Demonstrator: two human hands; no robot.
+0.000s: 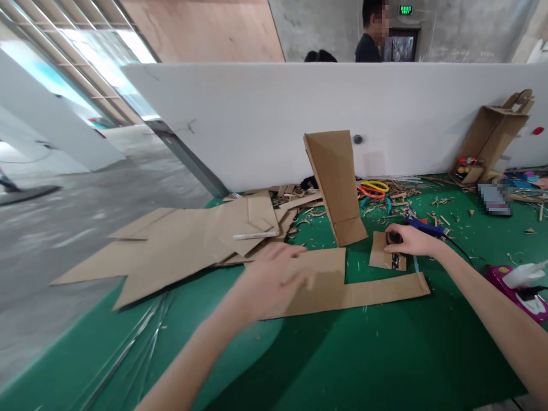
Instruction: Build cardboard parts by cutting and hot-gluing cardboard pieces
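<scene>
My left hand (269, 279) lies with fingers stretched out on the left part of an L-shaped cardboard piece (368, 291) on the green table (342, 354); it is smeared by motion. My right hand (409, 240) is curled round a small dark tool (394, 237) that rests on a small cardboard square (381, 254). An upright folded cardboard piece (336, 182) stands just behind both.
Large flat cardboard sheets (180, 245) overhang the table's left edge. Scraps, coloured scissors (372, 188), a blue glue gun (423, 226) and a pink tool (520, 285) lie at the right. A cardboard box (492, 137) leans on the white partition (257, 114). A person (370, 34) stands behind it.
</scene>
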